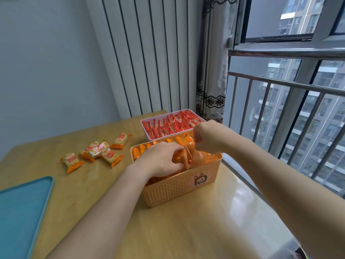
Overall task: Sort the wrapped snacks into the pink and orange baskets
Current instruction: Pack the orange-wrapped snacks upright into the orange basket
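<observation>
Wrapped snacks [110,156] in orange-ended packets lie loose in a small cluster on the wooden table [186,230], to the left of the orange basket [179,189] and apart from it, and we count about five of them. The pink basket [144,128] stands just behind the orange one and is packed edge to edge with red packets [171,125]. Rows of orange packets [139,151] stand on end in the orange basket and come close to its rim. Our left hand [160,157] is down inside this basket, fingers curled into the standing packets and gripping a bunch of them, as if pressing them aside. Our right hand [205,136] hovers over the far side of the same basket with its fingers bunched tight. It seems to pinch the top edge of a packet, though we cannot make out the contact clearly. We judge the step in hand to be seating a packet into a gap in the row, late in the sort. The next move calls for letting go once it stands, then reaching left for a loose packet without tipping the crowded row. A teal tray [20,208] lies at the table's near left edge.
</observation>
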### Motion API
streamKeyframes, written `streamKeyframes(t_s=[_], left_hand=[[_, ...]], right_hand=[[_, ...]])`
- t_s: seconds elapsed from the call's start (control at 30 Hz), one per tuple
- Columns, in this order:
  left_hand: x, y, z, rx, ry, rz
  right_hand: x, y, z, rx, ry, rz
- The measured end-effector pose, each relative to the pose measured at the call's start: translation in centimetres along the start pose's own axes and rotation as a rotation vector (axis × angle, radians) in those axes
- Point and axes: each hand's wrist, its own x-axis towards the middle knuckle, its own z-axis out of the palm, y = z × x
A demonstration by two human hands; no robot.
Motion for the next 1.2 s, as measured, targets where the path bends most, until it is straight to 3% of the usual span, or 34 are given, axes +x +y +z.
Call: streamKeyframes(t_s=[0.23,0.73,0.97,1.2], left_hand=[[-0.3,0.3,-0.1,-0.032,-0.03,-0.01],[-0.7,0.3,0.7,-0.066,-0.011,-0.05],[-0.6,0.1,0.9,-0.077,-0.006,-0.049],[-0.7,0.0,1.2,-0.069,-0.002,-0.054]], right_hand=[[0.7,-1.5,3.6,-0.149,-0.145,0.043],[1.6,-2.6,3.5,-0.403,-0.373,0.098],[1.7,-2.0,3.2,-0.443,-0.372,-0.008],[2.3,-1.6,4.0,-0.378,-0.514,0.009]])
